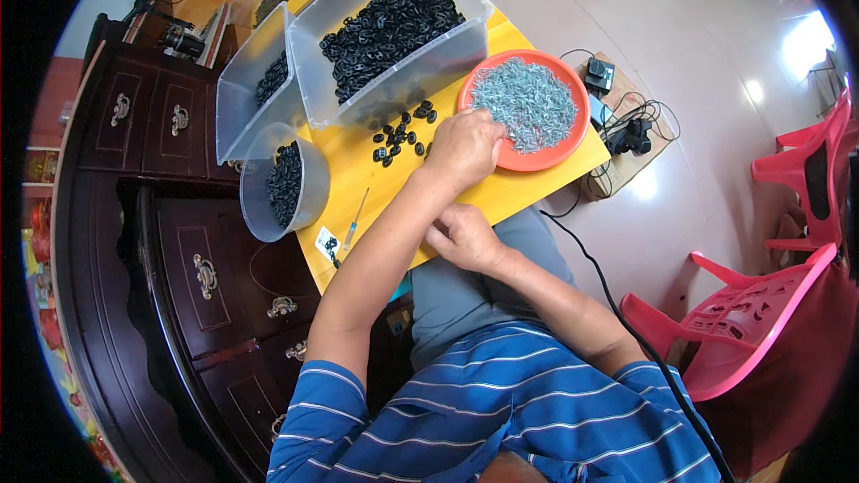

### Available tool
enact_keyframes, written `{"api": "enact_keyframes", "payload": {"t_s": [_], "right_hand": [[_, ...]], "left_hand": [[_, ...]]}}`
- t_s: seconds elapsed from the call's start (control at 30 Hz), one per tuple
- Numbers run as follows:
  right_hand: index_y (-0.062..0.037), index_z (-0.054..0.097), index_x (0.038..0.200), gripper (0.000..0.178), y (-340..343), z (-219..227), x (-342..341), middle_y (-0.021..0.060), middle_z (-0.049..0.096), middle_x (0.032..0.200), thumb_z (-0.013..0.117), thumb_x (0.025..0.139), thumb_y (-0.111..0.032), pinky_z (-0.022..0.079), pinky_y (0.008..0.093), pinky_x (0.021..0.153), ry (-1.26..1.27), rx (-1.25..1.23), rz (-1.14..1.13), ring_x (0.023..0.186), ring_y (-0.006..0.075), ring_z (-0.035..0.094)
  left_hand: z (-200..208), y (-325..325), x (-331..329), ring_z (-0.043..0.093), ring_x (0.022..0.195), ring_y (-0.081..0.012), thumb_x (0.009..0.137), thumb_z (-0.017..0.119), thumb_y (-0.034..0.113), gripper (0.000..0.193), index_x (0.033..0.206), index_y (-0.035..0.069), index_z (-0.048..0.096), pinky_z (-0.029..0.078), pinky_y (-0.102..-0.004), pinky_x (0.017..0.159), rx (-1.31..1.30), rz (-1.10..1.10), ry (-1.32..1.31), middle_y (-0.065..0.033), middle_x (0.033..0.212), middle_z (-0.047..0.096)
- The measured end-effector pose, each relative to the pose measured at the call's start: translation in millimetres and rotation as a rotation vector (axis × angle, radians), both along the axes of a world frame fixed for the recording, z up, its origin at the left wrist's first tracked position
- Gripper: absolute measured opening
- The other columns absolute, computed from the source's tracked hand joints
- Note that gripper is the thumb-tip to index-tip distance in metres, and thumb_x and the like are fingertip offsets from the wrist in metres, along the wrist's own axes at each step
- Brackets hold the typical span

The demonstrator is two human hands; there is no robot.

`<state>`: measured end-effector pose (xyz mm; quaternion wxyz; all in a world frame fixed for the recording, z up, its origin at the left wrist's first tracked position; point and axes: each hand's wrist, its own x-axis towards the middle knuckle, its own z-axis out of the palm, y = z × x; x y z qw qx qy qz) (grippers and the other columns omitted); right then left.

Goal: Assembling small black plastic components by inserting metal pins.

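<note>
My left hand (467, 148) reaches over the near left rim of an orange-red round bowl (577, 132), its fingers drawn together at the small silver screws (528, 103) heaped inside. Whatever those fingertips hold is hidden by the hand. Closer to my body, my right hand (467, 238) is curled closed at the table's front edge, partly behind my left forearm. I cannot see what it holds, if anything. Several small black oval plastic parts (394, 139) lie loose on the yellow table (353, 181), left of my left hand. A thin screwdriver (354, 222) lies left of my left forearm.
A large clear bin (403, 58) of black parts stands at the back, with a smaller bin (228, 116) and a round tub (309, 188) to its left. Dark drawers (201, 277) flank the left side. Pink chairs (729, 322) and a black cable (601, 282) are at the right.
</note>
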<state>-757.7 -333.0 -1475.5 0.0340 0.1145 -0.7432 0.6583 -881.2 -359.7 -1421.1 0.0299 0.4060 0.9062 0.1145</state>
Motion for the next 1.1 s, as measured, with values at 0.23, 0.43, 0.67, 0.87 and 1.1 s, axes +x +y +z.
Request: {"api": "enact_keyframes", "payload": {"t_s": [0.23,0.43,0.67,0.87,1.1], "right_hand": [[0.0012,0.062,0.092,0.015,2.4,-0.4,-1.4,0.0240,0.063,0.081,0.062,0.086,-0.013,0.051,0.0467,0.067,0.000,-0.079,0.009,0.075,0.0436,0.063],[0.0005,0.062,0.095,0.016,5.0,3.7,-1.5,0.0237,0.063,0.082,0.062,0.088,-0.014,0.051,0.0462,0.068,-0.028,-0.068,0.038,0.077,0.0429,0.064],[-0.0002,0.062,0.095,0.015,1.8,0.7,-3.1,0.0225,0.064,0.082,0.062,0.089,-0.014,0.052,0.0447,0.069,0.002,-0.079,0.010,0.077,0.0407,0.065],[-0.0011,0.063,0.095,0.012,2.1,0.5,-3.8,0.0189,0.064,0.080,0.062,0.088,-0.012,0.052,0.0414,0.069,-0.056,-0.130,0.025,0.074,0.0350,0.066],[-0.0012,0.064,0.095,0.012,-3.1,-9.8,-3.8,0.0167,0.065,0.080,0.062,0.088,-0.010,0.053,0.0380,0.070,-0.066,-0.150,0.041,0.073,0.0298,0.067]], "left_hand": [[-6.4,-3.1,-1.6,0.066,0.086,-0.0334,0.080,0.063,0.010,0.009,0.081,0.007,0.071,0.055,-0.0469,0.073,0.087,-0.044,0.097,-0.0130,0.085,0.064],[-9.2,-5.0,-6.9,0.065,0.088,-0.0336,0.080,0.061,0.008,0.009,0.081,0.006,0.069,0.054,-0.0471,0.075,0.105,-0.067,0.107,-0.0133,0.086,0.064],[-4.4,-6.6,-9.6,0.063,0.092,-0.0317,0.080,0.058,0.007,0.012,0.082,0.007,0.070,0.054,-0.0461,0.078,0.035,-0.091,0.026,-0.0122,0.089,0.064],[7.1,-12.0,-12.1,0.062,0.094,-0.0318,0.075,0.057,0.005,0.016,0.083,0.008,0.071,0.053,-0.0449,0.082,-0.076,-0.130,-0.089,-0.0117,0.089,0.064],[7.2,-33.8,-12.5,0.060,0.098,-0.0303,0.073,0.062,0.006,0.015,0.085,0.008,0.071,0.051,-0.0431,0.085,-0.011,-0.236,-0.155,-0.0111,0.090,0.063]]}}
